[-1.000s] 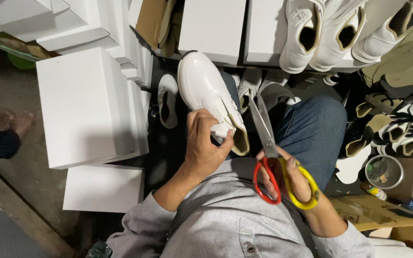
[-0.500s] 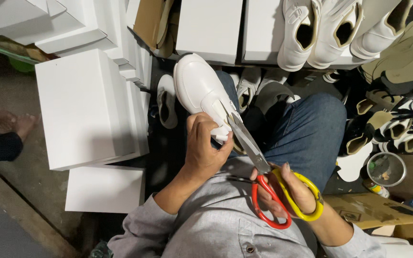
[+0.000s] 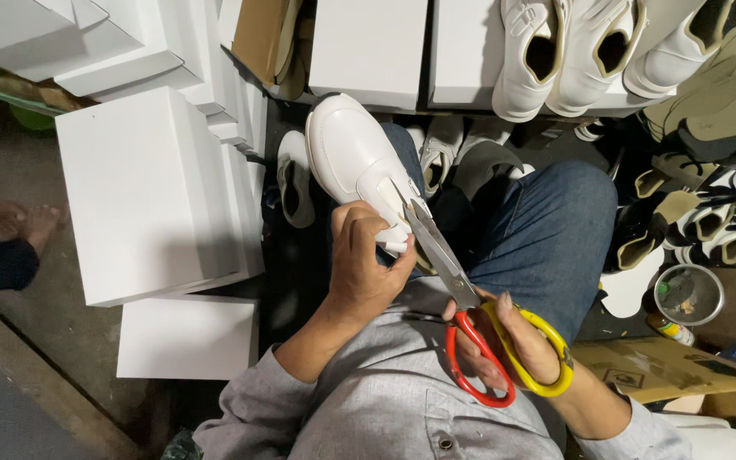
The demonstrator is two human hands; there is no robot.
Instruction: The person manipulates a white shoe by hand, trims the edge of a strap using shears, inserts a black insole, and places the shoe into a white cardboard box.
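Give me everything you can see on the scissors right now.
The scissors have one red and one yellow loop handle and long, plain metal blades. The right hand holds them, fingers through the loops, over the lap. They point up and to the left, blades slightly parted, tips at the tongue flap of the white shoe that the left hand grips. Whether the blades touch the shoe cannot be told.

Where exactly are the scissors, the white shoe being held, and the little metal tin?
scissors (image 3: 436, 251), head view, on the steel blades
white shoe (image 3: 347, 153), head view, on the smooth toe upper
metal tin (image 3: 688, 295), head view, on its round open top
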